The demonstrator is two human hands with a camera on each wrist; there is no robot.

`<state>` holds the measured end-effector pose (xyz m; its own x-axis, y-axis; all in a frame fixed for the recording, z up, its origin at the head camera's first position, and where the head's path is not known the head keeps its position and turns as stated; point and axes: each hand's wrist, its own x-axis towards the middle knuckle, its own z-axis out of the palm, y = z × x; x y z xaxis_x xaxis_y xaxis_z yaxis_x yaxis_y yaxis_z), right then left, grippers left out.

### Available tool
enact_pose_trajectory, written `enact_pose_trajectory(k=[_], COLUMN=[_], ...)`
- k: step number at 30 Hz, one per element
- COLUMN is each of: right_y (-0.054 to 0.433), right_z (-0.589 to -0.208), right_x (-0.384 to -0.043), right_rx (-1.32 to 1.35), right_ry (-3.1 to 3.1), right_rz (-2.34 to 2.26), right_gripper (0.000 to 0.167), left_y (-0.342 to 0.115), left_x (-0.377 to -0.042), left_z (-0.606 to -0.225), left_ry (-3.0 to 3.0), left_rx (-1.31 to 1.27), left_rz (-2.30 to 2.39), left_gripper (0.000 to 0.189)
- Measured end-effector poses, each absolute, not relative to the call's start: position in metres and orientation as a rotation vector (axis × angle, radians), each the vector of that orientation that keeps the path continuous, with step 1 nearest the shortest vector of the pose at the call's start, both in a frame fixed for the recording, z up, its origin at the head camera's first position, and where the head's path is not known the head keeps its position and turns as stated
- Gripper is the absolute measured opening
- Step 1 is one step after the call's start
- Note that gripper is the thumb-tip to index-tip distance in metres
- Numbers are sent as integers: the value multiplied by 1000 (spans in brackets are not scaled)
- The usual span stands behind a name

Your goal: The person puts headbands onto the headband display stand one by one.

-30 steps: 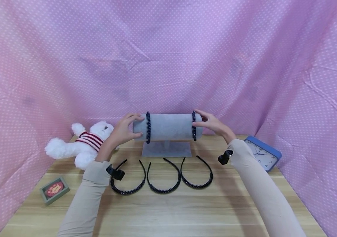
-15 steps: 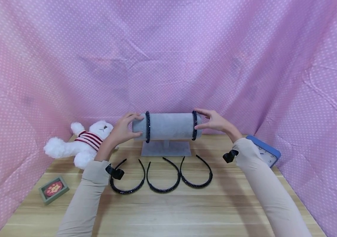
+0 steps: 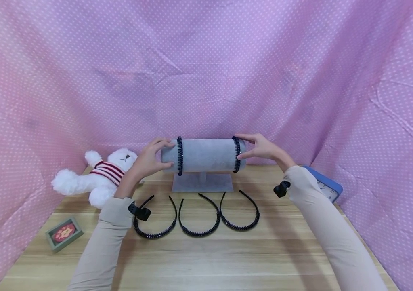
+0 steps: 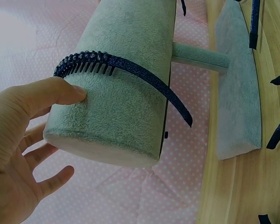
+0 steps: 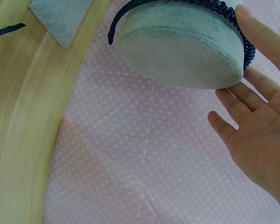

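A grey velvet cylinder stand (image 3: 206, 155) sits mid-table on its base (image 3: 202, 182). Two black beaded headbands ride it, one near the left end (image 3: 180, 155) and one near the right end (image 3: 236, 154), the latter slightly tilted. My left hand (image 3: 153, 157) is at the left end. Its thumb (image 4: 60, 91) presses the velvet (image 4: 126, 88) beside the left headband (image 4: 130, 70), and the other fingers hang loose past the end face. My right hand (image 3: 261, 147) reaches the right end with straight fingers. One fingertip (image 5: 252, 18) touches the right headband (image 5: 248, 49) above the end face (image 5: 177, 46).
Three more black headbands (image 3: 155, 228) (image 3: 199, 226) (image 3: 240, 220) lie in a row on the wooden table (image 3: 206, 258) before the stand. A white plush bear (image 3: 97, 178) and green box (image 3: 63, 233) lie left, a blue clock (image 3: 328, 188) right. Pink dotted cloth encloses everything.
My right hand has straightened its fingers and lifted a little, and the right headband now sits slightly tilted inward. The left hand has stayed at the left end.
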<state>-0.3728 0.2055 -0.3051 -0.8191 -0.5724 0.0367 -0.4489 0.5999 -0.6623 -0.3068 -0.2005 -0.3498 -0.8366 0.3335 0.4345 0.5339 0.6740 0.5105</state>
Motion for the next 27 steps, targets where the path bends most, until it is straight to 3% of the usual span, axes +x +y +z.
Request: enact_pose_trajectory(k=[27], right_y=[165], right_z=[-301], right_x=[-372], right_rx=[-904], right_ry=[2700], right_rz=[-882], right_gripper=[86], left_y=[-201], left_x=[-308], left_z=[-349], left_ry=[-2594], left_rx=[-686], left_rz=[-920], left_gripper=[57])
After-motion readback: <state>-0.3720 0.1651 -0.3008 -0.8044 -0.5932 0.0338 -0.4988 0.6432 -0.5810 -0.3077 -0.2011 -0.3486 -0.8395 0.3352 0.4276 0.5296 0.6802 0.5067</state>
